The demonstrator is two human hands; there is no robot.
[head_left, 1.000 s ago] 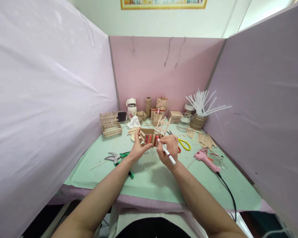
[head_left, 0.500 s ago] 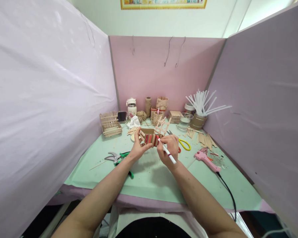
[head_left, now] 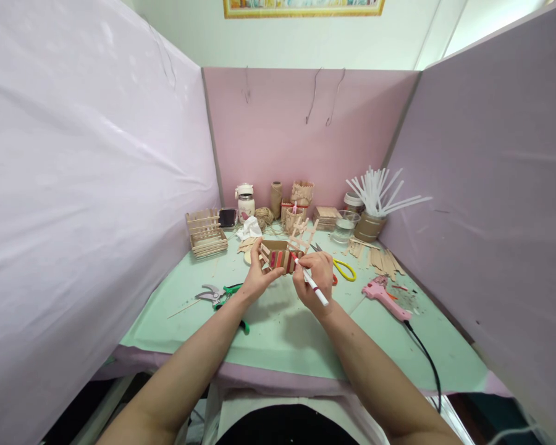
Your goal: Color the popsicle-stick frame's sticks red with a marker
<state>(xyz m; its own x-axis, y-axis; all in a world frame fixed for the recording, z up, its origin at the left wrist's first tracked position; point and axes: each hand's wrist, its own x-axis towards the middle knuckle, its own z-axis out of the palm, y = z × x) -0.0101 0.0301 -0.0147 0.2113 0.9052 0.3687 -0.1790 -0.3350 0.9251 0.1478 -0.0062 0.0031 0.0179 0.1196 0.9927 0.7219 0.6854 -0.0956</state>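
Observation:
Between my hands, above the table, is a small box made of craft sticks, its front striped in red and bare wood. My left hand grips its left end, thumb along the lower front edge. In my right hand is a white marker with a dark red band, held like a pen, its tip against the right part of the striped front. A lattice of pale sticks rises at the box's right rear; whether it is joined to the box I cannot tell.
Green-handled pruning shears lie at left, yellow-handled scissors and a corded pink glue gun at right. Behind stand a stick basket, a twine ball, a water cup, loose craft sticks and a pot of white glue sticks.
Almost nothing differs. The view has shifted very slightly; both hands, the box and the marker keep nearly the same places.

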